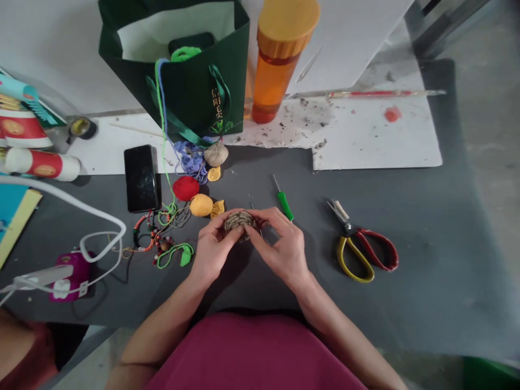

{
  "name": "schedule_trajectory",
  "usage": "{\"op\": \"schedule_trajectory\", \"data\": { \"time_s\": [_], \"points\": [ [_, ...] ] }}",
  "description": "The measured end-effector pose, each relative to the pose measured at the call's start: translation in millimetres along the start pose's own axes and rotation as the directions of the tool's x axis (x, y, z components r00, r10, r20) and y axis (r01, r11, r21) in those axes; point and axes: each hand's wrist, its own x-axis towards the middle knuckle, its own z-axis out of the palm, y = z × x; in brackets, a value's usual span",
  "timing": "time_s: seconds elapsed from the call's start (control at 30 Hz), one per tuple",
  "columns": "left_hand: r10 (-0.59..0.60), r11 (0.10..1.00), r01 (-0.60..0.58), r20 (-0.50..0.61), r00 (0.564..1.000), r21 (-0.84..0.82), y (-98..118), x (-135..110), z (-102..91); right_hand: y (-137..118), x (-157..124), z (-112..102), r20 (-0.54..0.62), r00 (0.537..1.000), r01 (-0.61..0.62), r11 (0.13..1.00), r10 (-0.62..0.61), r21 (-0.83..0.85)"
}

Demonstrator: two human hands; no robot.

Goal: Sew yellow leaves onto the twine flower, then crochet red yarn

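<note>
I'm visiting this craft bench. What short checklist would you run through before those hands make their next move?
1. Both hands on the twine-wrapped ball: ok, the left hand and right hand grip it.
2. Green-handled tool within reach: ok, it lies on the grey mat beside the right hand.
3. Scissors within reach: ok, they lie further right on the mat.
4. Red ball and yellow ball apart from the hands: ok.
5. Loose twine end: cannot tell, the hands hide it.

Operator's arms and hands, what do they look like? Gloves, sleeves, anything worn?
The left hand and right hand are bare, no gloves, rings or watch visible. The left forearm and right forearm are bare too. A magenta top shows below; no sleeves visible.
</note>
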Motion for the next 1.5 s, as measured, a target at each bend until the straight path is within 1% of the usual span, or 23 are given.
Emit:
{"op": "schedule_trajectory", "data": {
  "time_s": [0.1,0.2,0.27,0.37,0.47,0.57,0.67,0.73,0.93,1.0,1.1,1.17,1.27,1.5],
  "points": [
    [-0.024,0.998,0.028,0.066,0.998,-0.06,-2,-3,2.2,2,1,0,-0.041,0.999,-0.001,0.999,-0.001,-0.052],
    [-0.022,0.997,0.032,0.142,0.99,-0.064,2,-4,1.1,2,2,-2,-0.06,0.998,0.001,0.997,-0.005,-0.073],
    [-0.033,0.998,0.041,0.164,0.986,-0.047,6,-4,-2.1,1,2,-3,-0.043,0.999,0.032,0.998,-0.034,-0.054],
    [-0.056,0.997,0.064,0.194,0.979,-0.038,10,-1,-7.9,-1,2,-5,0.001,0.994,0.113,0.993,-0.113,-0.022],
    [-0.068,0.998,0.067,0.239,0.968,0.013,12,1,-10.1,-1,2,-5,0.029,0.985,0.168,0.986,-0.167,-0.007],
    [-0.094,0.995,0.097,0.216,0.972,-0.002,10,1,-8.2,0,2,-6,0.051,0.989,0.135,0.991,-0.137,0.023],
    [-0.138,0.982,0.158,0.179,0.974,-0.104,10,0,-5.2,1,2,-5,0.004,0.999,0.032,0.998,-0.032,0.055],
    [-0.157,0.974,0.182,0.176,0.972,-0.135,10,-1,-4.0,2,2,-5,-0.021,0.999,-0.024,0.998,0.025,0.066],
    [-0.169,0.972,0.194,0.181,0.969,-0.133,11,-1,-2.8,5,2,-4,-0.019,0.995,-0.092,0.984,0.096,0.15],
    [-0.177,0.966,0.207,0.187,0.966,-0.152,12,-1,-2.3,5,2,-4,-0.044,0.995,-0.083,0.987,0.09,0.135],
    [-0.197,0.954,0.234,0.197,0.961,-0.187,11,0,-1.9,3,2,-5,-0.069,0.997,-0.022,0.999,0.025,0.035],
    [-0.191,0.952,0.23,0.194,0.962,-0.201,11,0,-2.0,0,3,-7,-0.052,0.998,0.037,0.999,-0.038,-0.009],
    [-0.16,0.96,0.194,0.175,0.972,-0.203,9,1,-2.4,-3,4,-10,-0.019,0.994,0.11,0.994,-0.111,-0.025],
    [-0.109,0.972,0.144,0.188,0.976,-0.184,6,0,-3.1,0,5,-12,-0.029,0.989,0.142,0.988,-0.144,-0.067]
  ]
}}
